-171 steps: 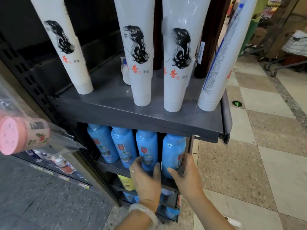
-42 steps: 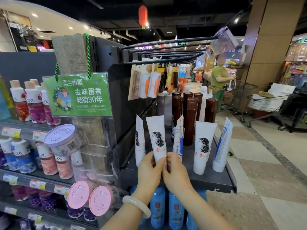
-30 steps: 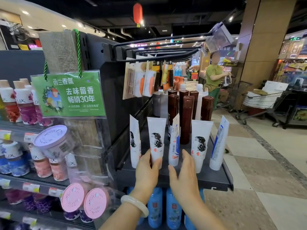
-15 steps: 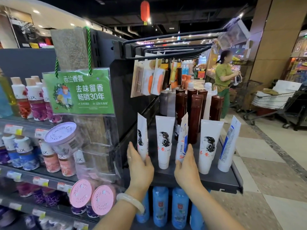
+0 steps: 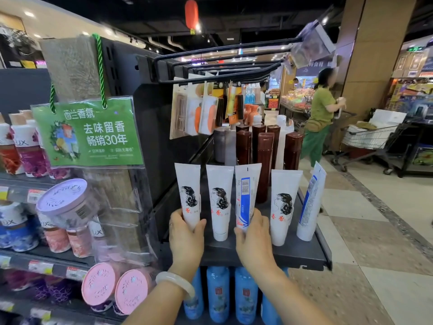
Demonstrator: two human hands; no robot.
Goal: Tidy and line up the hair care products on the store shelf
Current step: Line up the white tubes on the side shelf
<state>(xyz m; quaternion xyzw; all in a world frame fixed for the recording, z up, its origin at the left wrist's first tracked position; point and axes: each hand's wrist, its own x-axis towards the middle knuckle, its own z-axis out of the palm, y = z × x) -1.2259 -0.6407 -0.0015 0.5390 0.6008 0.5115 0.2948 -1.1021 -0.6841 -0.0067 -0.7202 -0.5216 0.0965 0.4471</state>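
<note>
Several white hair-cream tubes stand cap-down in a row on the dark end shelf (image 5: 302, 255). My left hand (image 5: 186, 233) grips the leftmost tube (image 5: 188, 193), its woman's-head print facing me. My right hand (image 5: 254, 233) holds the third tube (image 5: 246, 195), which shows its blue back label and barcode. Between them the second tube (image 5: 219, 198) stands free. The fourth tube (image 5: 282, 202) faces front; the fifth tube (image 5: 310, 200) at the right edge leans and shows its back. Brown bottles (image 5: 264, 158) stand behind the row.
Blue bottles (image 5: 243, 294) fill the shelf below. Peg hooks (image 5: 222, 57) with hanging packs jut out above. At left are a green hanging sign (image 5: 89, 134), round pink and purple tubs (image 5: 100, 287) and body-wash bottles. A person in green with a cart (image 5: 372, 139) stands behind on the right.
My left hand has closed on the leftmost tube and turned its print to the front. My right hand has closed on the third tube, whose back label now faces me.
</note>
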